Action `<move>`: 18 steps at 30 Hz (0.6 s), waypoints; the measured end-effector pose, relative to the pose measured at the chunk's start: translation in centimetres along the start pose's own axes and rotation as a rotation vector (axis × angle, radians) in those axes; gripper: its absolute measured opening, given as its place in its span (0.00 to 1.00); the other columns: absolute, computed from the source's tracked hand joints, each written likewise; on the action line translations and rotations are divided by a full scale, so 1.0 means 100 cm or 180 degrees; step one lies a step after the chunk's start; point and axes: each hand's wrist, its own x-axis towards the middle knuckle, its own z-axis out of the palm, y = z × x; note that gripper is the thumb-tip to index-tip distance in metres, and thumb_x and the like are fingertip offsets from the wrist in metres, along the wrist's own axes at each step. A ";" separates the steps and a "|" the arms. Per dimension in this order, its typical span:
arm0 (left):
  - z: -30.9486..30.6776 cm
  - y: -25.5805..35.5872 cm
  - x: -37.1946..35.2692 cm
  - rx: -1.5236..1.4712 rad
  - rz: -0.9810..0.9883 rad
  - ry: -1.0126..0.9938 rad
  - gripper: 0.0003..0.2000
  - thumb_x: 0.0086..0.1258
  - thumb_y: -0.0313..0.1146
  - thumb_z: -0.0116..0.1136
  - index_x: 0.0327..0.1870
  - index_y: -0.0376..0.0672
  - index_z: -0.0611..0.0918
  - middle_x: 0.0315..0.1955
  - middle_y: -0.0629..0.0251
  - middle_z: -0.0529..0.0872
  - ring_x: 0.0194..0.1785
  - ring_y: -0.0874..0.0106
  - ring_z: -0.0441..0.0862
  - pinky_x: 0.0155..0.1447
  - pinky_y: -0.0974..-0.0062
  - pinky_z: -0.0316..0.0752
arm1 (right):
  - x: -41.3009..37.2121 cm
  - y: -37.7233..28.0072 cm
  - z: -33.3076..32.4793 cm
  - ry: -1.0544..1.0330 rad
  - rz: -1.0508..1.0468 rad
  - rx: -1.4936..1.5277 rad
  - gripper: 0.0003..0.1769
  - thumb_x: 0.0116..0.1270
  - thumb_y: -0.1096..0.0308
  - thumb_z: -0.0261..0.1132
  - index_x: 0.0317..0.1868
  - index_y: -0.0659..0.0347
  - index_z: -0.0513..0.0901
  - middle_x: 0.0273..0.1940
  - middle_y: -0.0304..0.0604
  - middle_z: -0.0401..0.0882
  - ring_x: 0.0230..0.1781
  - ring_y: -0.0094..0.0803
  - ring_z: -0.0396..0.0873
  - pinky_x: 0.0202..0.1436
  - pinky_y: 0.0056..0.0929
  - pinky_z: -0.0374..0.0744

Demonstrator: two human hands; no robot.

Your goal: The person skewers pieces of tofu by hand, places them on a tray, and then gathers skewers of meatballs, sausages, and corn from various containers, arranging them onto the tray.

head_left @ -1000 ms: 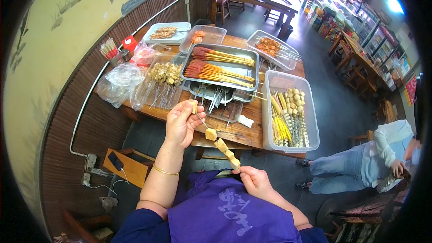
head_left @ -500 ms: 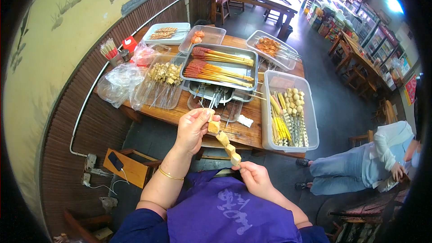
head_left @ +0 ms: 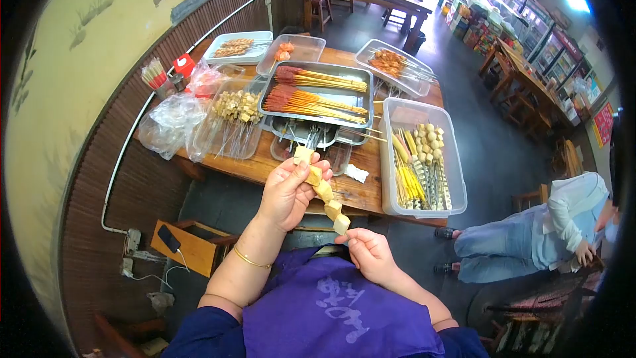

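My left hand (head_left: pixel 286 192), with a gold bangle on the wrist, is closed around a tofu skewer (head_left: pixel 324 191) of several pale yellow cubes. The skewer slants down to the right in front of my apron. The fingers grip its upper cubes, and one cube sticks up above the thumb. At the lower end, my right hand (head_left: pixel 372 255) is closed in a pinch just below the last cube, at the skewer's end. Beyond my left hand, a metal tray (head_left: pixel 351 121) of red meat skewers rests over other trays holding metal skewers.
On the wooden table (head_left: pixel 368 192) are a plastic bin (head_left: pixel 457 159) of mixed skewers, a tub of cubed skewers (head_left: pixel 237 107), a tray of orange-red skewers (head_left: pixel 391 63) and plastic bags (head_left: pixel 173 124). A phone (head_left: pixel 169 237) lies on a stool at left. A person (head_left: pixel 563 232) stands at right.
The uppermost cube now shows more fully above my left thumb. My right fingers have slipped slightly down from the lowest cube to the skewer's end. The view has shifted slightly.
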 end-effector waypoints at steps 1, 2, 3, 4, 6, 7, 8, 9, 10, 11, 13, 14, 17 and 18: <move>0.003 0.001 -0.001 -0.0047 -0.0030 -0.0011 0.18 0.74 0.36 0.55 0.59 0.37 0.73 0.51 0.53 0.82 0.54 0.62 0.82 0.60 0.62 0.78 | 0.001 -0.001 -0.001 -0.0021 0.0005 0.0051 0.13 0.76 0.69 0.52 0.49 0.65 0.81 0.20 0.27 0.68 0.18 0.13 0.62 0.22 0.14 0.61; 0.007 0.000 -0.002 -0.0092 -0.0064 -0.0022 0.18 0.74 0.36 0.55 0.60 0.37 0.72 0.51 0.53 0.82 0.55 0.63 0.81 0.60 0.63 0.77 | 0.001 -0.001 -0.001 -0.0039 0.0010 0.0108 0.13 0.76 0.68 0.52 0.49 0.65 0.81 0.20 0.27 0.68 0.18 0.13 0.62 0.22 0.14 0.61; 0.011 -0.003 -0.004 -0.0225 -0.0188 -0.0153 0.17 0.74 0.34 0.55 0.60 0.37 0.72 0.52 0.52 0.82 0.55 0.61 0.81 0.60 0.61 0.78 | 0.000 0.001 -0.001 -0.0017 0.0019 0.0336 0.13 0.77 0.68 0.51 0.49 0.65 0.81 0.20 0.27 0.68 0.18 0.13 0.62 0.22 0.14 0.61; 0.016 -0.009 -0.007 -0.0361 -0.0314 -0.0287 0.17 0.74 0.33 0.54 0.60 0.37 0.73 0.52 0.51 0.81 0.56 0.60 0.81 0.60 0.60 0.78 | 0.001 0.003 0.000 0.0010 0.0026 0.0563 0.13 0.77 0.67 0.51 0.49 0.65 0.81 0.20 0.27 0.68 0.18 0.13 0.62 0.22 0.14 0.61; 0.018 -0.019 -0.013 -0.0392 -0.0572 -0.0508 0.16 0.74 0.31 0.54 0.59 0.37 0.73 0.53 0.50 0.81 0.56 0.59 0.81 0.60 0.58 0.78 | 0.001 0.003 -0.002 0.0007 0.0028 0.0803 0.13 0.76 0.68 0.51 0.49 0.65 0.81 0.20 0.28 0.68 0.18 0.13 0.62 0.22 0.14 0.61; 0.017 -0.024 -0.017 -0.0282 -0.0703 -0.0592 0.16 0.74 0.30 0.53 0.59 0.37 0.73 0.53 0.49 0.81 0.56 0.59 0.81 0.60 0.58 0.78 | 0.001 0.001 -0.003 -0.0024 0.0026 0.0821 0.13 0.76 0.69 0.51 0.48 0.64 0.81 0.21 0.28 0.69 0.18 0.13 0.63 0.22 0.14 0.61; 0.015 -0.029 -0.020 -0.0172 -0.0840 -0.0674 0.16 0.74 0.30 0.53 0.59 0.37 0.73 0.53 0.49 0.80 0.56 0.59 0.81 0.61 0.57 0.78 | 0.001 0.000 -0.004 -0.0053 0.0026 0.0843 0.12 0.76 0.70 0.51 0.48 0.64 0.81 0.21 0.28 0.69 0.18 0.14 0.63 0.22 0.14 0.62; 0.013 -0.034 -0.020 -0.0254 -0.0808 -0.0569 0.14 0.73 0.28 0.54 0.57 0.37 0.74 0.51 0.50 0.82 0.55 0.61 0.81 0.59 0.60 0.79 | 0.001 -0.002 -0.004 0.0073 -0.0047 0.0439 0.12 0.75 0.72 0.52 0.48 0.65 0.81 0.22 0.30 0.71 0.18 0.15 0.65 0.23 0.15 0.64; 0.012 -0.037 -0.020 -0.0167 -0.0773 -0.0443 0.13 0.72 0.29 0.56 0.55 0.37 0.75 0.50 0.53 0.82 0.54 0.63 0.82 0.58 0.64 0.79 | 0.001 -0.003 -0.003 0.0195 -0.0113 0.0034 0.11 0.74 0.73 0.52 0.48 0.65 0.81 0.22 0.32 0.72 0.19 0.16 0.67 0.24 0.17 0.66; 0.012 -0.038 -0.020 -0.0078 -0.0737 -0.0317 0.13 0.71 0.30 0.58 0.54 0.38 0.75 0.49 0.55 0.83 0.52 0.66 0.82 0.57 0.67 0.80 | 0.001 -0.004 -0.001 0.0312 -0.0176 -0.0371 0.11 0.73 0.74 0.52 0.48 0.65 0.81 0.23 0.33 0.74 0.20 0.18 0.70 0.25 0.18 0.69; 0.016 -0.039 -0.020 0.0060 -0.0642 -0.0125 0.13 0.70 0.31 0.61 0.52 0.38 0.76 0.47 0.58 0.84 0.50 0.69 0.83 0.54 0.71 0.81 | 0.007 0.005 0.001 0.0626 -0.0874 -0.1136 0.11 0.73 0.75 0.52 0.47 0.65 0.81 0.29 0.36 0.78 0.22 0.19 0.71 0.28 0.20 0.71; 0.017 -0.040 -0.020 0.0100 -0.0609 -0.0036 0.12 0.71 0.30 0.59 0.52 0.37 0.76 0.47 0.56 0.84 0.49 0.68 0.84 0.54 0.70 0.81 | 0.009 0.007 0.002 0.0781 -0.1225 -0.1521 0.11 0.73 0.75 0.51 0.46 0.65 0.81 0.32 0.37 0.80 0.23 0.19 0.72 0.29 0.21 0.73; 0.021 -0.040 -0.021 0.0165 -0.0546 0.0192 0.11 0.72 0.27 0.56 0.52 0.35 0.75 0.47 0.53 0.84 0.48 0.66 0.84 0.54 0.67 0.82 | 0.009 0.001 0.003 0.0865 -0.1196 -0.1825 0.11 0.72 0.76 0.53 0.46 0.66 0.82 0.29 0.37 0.78 0.27 0.19 0.74 0.32 0.21 0.74; 0.023 -0.040 -0.021 0.0147 -0.0547 0.0243 0.11 0.71 0.27 0.57 0.52 0.35 0.75 0.46 0.53 0.84 0.47 0.66 0.84 0.54 0.68 0.82 | 0.008 0.000 0.004 0.0818 -0.1088 -0.1761 0.11 0.71 0.76 0.53 0.46 0.66 0.82 0.28 0.38 0.79 0.27 0.19 0.74 0.32 0.22 0.74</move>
